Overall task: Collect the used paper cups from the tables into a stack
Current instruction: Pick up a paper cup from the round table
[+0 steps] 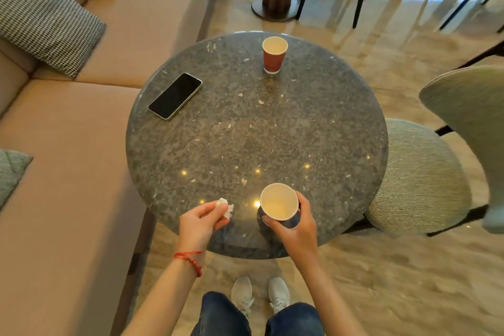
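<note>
Shiny tan floor is seen all around a round stone table (256,142). At the near edge of the table, a paper cup (279,203) with a dark outside is held upright by the right hand (293,222), with the fingers curled round its side. A little to the left of it, a crumpled white tissue (225,206) is pinched in the fingers of the left hand (200,222). A red string bracelet (189,260) is worn on the left wrist. Far ahead of both hands, a red paper cup (274,55) is stood upright near the far edge of the table. Ahead of the left hand, a black phone (175,96) is laid flat. A beige sofa (81,144) is seen to the left of the hands, and a padded chair (425,177) to the right.
</note>
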Tool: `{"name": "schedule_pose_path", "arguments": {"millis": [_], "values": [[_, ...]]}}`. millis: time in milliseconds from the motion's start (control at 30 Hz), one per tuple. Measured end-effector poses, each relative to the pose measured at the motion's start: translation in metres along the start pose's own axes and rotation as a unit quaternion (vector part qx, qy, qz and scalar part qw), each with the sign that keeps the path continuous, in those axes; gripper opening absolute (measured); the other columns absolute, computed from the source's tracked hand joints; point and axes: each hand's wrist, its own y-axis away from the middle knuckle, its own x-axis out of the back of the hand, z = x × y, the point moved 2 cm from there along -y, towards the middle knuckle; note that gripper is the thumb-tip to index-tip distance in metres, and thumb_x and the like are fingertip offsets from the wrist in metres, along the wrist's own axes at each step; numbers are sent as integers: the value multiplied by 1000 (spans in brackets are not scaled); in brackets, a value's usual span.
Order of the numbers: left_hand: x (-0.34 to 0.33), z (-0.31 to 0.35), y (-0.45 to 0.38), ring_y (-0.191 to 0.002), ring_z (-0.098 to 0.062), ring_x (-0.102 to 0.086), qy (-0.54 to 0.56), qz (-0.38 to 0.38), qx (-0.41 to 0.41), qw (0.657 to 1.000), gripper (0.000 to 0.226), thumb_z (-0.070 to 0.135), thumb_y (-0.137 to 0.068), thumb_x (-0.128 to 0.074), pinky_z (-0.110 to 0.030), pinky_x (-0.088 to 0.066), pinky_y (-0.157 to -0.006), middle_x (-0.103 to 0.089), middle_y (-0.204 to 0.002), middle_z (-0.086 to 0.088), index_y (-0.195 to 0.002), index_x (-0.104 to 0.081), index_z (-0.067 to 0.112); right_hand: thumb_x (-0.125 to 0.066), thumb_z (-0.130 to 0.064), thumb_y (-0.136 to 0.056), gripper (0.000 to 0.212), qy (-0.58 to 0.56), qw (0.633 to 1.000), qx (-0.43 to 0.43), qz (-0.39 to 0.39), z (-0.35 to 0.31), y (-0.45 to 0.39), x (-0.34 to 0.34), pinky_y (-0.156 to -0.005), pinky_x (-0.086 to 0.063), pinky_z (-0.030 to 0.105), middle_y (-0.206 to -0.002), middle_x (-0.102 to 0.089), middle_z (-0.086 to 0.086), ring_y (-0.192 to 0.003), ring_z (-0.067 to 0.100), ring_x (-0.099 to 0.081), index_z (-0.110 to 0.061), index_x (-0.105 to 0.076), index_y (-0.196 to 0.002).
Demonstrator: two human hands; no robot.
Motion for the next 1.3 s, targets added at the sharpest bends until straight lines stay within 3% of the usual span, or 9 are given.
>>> {"name": "schedule_pose_path", "arguments": {"millis": [400, 567, 633, 700, 800, 967, 1067, 1167, 1300], "values": [[-113, -22, 7, -70, -13, -67, -116, -190, 20, 975, 5, 9, -78, -71, -16, -55, -60, -73, -71, -2, -83, -71, 7, -86, -36, -60, 67, -61, 976, -99, 186, 28, 50, 99, -80, -47, 14, -114, -54, -20, -104, -6, -51, -46, -44, -112], [-174, -53, 39, -57, -7, -63, -178, -267, 16, 947, 8, 10, -80, -70, -15, -52, -53, -71, -62, -1, -82, -72, 3, -88, -20, -60, 69, -99, 940, -129, 300, 53, 91, 153, -74, -48, 10, -112, -60, -10, -104, 7, -57, -33, -49, -115], [-198, -70, 55, -61, -10, -63, -208, -296, 10, 932, 7, 14, -79, -71, -19, -54, -59, -71, -64, -4, -78, -75, 8, -87, -17, -61, 70, -119, 925, -142, 333, 64, 111, 175, -78, -51, 16, -112, -60, -7, -105, 11, -58, -24, -50, -120], [-224, -88, 73, -70, -15, -67, -231, -331, 11, 915, 9, 17, -78, -73, -25, -56, -68, -73, -72, -9, -70, -77, 15, -87, -15, -62, 68, -133, 909, -151, 366, 75, 132, 200, -82, -52, 20, -111, -61, -7, -102, 5, -58, -24, -51, -119], [-267, -117, 110, -71, -13, -68, -262, -379, 1, 887, 8, 20, -76, -74, -21, -55, -66, -74, -75, -9, -70, -77, 16, -86, -17, -63, 66, -132, 887, -163, 411, 91, 162, 245, -78, -48, 12, -109, -60, -11, -98, -3, -57, -29, -50, -116], [-340, -168, 182, -60, -8, -64, -282, -416, 1, 865, 8, 18, -76, -74, -18, -56, -62, -72, -67, -4, -75, -75, 10, -85, -17, -65, 66, -152, 865, -173, 447, 121, 209, 330, -89, -51, 34, -112, -60, -5, -104, 14, -60, -27, -49, -119], [-380, -196, 223, -60, -9, -63, -292, -440, 9, 849, 11, 16, -77, -73, -17, -55, -59, -71, -70, -7, -66, -75, 16, -86, -22, -64, 65, -126, 849, -175, 483, 135, 237, 383, -81, -48, 18, -111, -59, -13, -102, 1, -58, -38, -47, -113], [-419, -214, 261, -60, -8, -65, -310, -466, 7, 829, 8, 17, -77, -73, -14, -52, -56, -72, -73, -8, -70, -75, 14, -86, -22, -63, 66, -119, 816, -186, 533, 142, 260, 436, -73, -43, 3, -109, -58, -16, -96, -14, -53, -31, -48, -116], [-468, -239, 295, -66, -10, -68, -336, -504, 9, 796, 7, 21, -74, -75, -15, -53, -58, -75, -76, -5, -68, -77, 17, -86, -21, -63, 69, -127, 778, -202, 580, 155, 276, 484, -76, -44, 12, -111, -58, -15, -99, -7, -55, -27, -49, -121]]}}
